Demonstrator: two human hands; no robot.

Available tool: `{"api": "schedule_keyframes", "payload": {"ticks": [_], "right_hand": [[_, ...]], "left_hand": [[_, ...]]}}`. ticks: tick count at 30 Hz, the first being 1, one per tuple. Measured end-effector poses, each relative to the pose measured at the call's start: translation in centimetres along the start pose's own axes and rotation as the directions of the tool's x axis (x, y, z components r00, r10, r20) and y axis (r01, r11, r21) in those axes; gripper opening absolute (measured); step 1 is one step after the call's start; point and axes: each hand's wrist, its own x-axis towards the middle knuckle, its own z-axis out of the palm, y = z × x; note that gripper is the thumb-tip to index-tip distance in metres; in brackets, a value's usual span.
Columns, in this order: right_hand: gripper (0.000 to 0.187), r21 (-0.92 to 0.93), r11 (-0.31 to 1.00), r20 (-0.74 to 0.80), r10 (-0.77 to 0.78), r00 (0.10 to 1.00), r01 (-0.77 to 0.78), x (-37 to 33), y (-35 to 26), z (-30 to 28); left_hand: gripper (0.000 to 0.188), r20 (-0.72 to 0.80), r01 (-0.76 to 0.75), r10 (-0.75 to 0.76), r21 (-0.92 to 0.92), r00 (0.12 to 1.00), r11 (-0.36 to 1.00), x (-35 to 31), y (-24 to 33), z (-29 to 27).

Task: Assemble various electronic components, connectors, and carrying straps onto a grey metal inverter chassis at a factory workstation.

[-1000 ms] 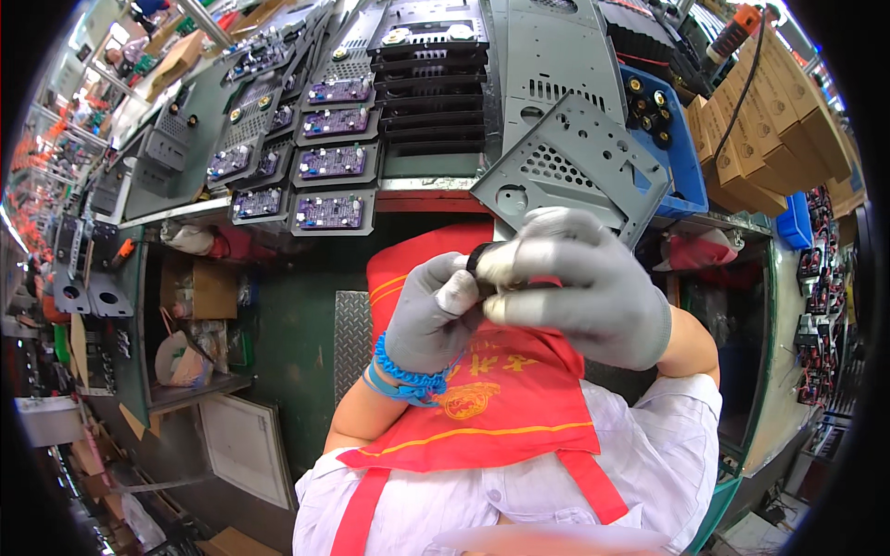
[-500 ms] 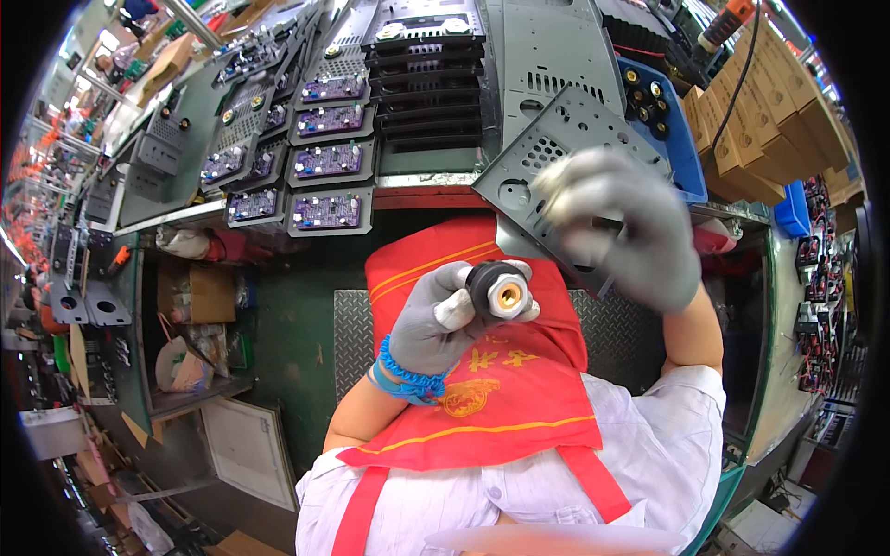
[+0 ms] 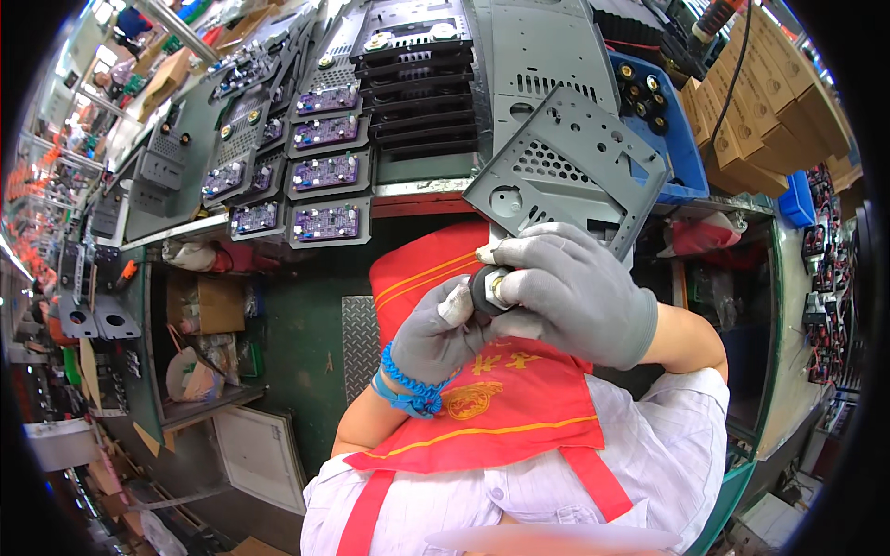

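Note:
Both my hands, in grey gloves, meet in front of the red apron. My left hand is closed round a fitting that has a black round collar and a silver hex nut. From the right, my right hand grips the nut end with curled fingers; they cover part of the nut and its brass-coloured bore. Just beyond the hands, a grey perforated metal panel lies tilted over the bench edge, with round holes, a honeycomb grille and a cut-out.
Purple circuit boards on metal plates sit at the bench's left. Behind them rises a stack of dark panels. A blue bin of black-and-brass fittings stands right, beside cardboard boxes. Shelves are under the bench.
My right hand has come down from the metal panel to the fitting in my left hand and now grips its nut. The left hand keeps its hold.

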Motion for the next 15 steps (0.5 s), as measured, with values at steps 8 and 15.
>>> {"api": "schedule_keyframes", "payload": {"ticks": [8,15], "right_hand": [[0.022,-0.209,0.858,-0.184,0.436,0.881,-0.469,0.0,4.1,-1.4],[0.019,-0.071,0.986,0.088,0.154,0.984,-0.148,-0.7,4.8,-1.4]], "left_hand": [[0.035,-0.154,-0.197,0.232,0.214,0.960,0.957,1.1,-0.2,-4.3],[0.040,-0.131,-0.091,0.105,0.106,0.986,0.990,1.7,-0.1,-4.8]]}}
